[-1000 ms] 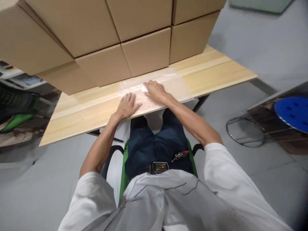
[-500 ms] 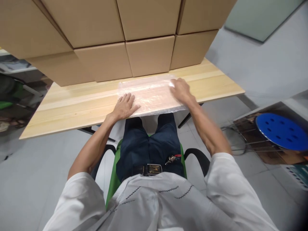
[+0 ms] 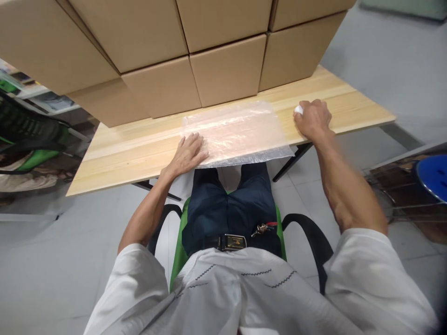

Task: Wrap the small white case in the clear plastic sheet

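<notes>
A clear, faintly pink plastic bag or sheet (image 3: 240, 132) lies flat on the wooden table (image 3: 115, 160), its near edge hanging slightly over the front. My left hand (image 3: 190, 151) rests spread on the left part of the plastic, fingers stretched out. Right of the plastic, apart from it, my right hand (image 3: 314, 118) is closed around a small white object (image 3: 298, 110). Only a rounded white end shows past the thumb side, so its kind cannot be made out.
Stacked cardboard boxes (image 3: 226, 70) line the back of the table. A blue round stool (image 3: 433, 177) stands at the right. Another green and black chair (image 3: 35, 125) is at the far left. I sit on a green chair with black armrests (image 3: 310, 237).
My right hand has moved right with the white object, off the plastic onto bare wood. My left hand stays on the plastic. The view has shifted somewhat.
</notes>
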### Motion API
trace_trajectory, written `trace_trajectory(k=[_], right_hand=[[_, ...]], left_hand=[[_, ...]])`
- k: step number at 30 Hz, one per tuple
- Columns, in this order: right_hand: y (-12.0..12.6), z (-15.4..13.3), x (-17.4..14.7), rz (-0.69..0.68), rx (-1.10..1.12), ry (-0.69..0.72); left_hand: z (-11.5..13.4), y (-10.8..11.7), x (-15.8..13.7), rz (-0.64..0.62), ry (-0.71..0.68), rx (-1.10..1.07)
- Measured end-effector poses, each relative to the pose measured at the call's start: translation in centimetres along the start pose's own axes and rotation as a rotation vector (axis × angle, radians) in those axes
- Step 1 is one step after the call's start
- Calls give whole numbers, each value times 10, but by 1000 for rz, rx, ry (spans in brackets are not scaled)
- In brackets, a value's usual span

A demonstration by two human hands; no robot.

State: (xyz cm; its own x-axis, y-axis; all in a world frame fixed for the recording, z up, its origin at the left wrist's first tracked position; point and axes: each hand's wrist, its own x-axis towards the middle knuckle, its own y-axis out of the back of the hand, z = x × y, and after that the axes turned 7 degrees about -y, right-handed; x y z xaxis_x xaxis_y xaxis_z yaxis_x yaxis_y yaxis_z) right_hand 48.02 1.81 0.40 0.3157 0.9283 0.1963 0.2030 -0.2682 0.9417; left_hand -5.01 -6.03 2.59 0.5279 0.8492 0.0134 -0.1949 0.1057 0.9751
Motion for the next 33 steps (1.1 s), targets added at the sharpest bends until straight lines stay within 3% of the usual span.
trace_trajectory(k=[4, 7, 13, 17, 23, 26, 29, 33], right_hand=[[-1, 16, -5, 46, 85, 88], [6, 11, -28, 56, 115, 256], [19, -46, -116, -117, 117, 695], [12, -87, -158, -220, 77, 818], [-6, -99, -160, -205, 96, 746], [-12, -90, -156, -203, 233, 667], [-14, -89, -147, -141, 557, 541], [-7, -110, -124, -140, 1173, 341]], left_hand=[[-2, 0, -22, -6, -46, -5], [-2, -1, -37, -39, -88, 18], [-3, -6, -45, -59, -80, 28], [-3, -5, -45, -59, -98, -17], [-6, -8, -51, 21, -107, -84], [-15, -15, -50, 157, -106, -113], [-33, -23, -44, 423, -118, -204], [-54, -25, -31, 728, -114, -443]])
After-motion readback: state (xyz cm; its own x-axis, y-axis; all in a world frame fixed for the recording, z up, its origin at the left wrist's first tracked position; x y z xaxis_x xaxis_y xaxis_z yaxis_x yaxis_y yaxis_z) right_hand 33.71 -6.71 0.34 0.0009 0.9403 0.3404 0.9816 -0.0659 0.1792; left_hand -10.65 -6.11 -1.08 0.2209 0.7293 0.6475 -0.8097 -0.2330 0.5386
